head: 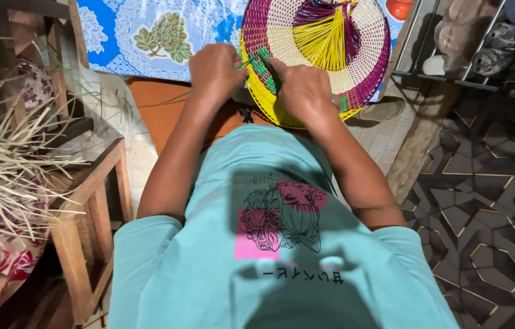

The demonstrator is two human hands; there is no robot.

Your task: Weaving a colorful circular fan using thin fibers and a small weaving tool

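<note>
Yellow, purple and cream woven fan (330, 61) sits at the top middle. Left hand (215, 70) and right hand (303, 91) both pinch green strips (250, 60) on its edge, fingers pressed together.

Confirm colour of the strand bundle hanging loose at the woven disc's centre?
Yellow. The loose strand bundle fans out at the middle of the woven disc, clearest in the head view.

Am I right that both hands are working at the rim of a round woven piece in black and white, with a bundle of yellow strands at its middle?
Not quite. The head view shows the woven piece in yellow, purple, cream and green, not black and white. Both the left hand and right hand are at its rim, and the yellow strands are there.
</note>
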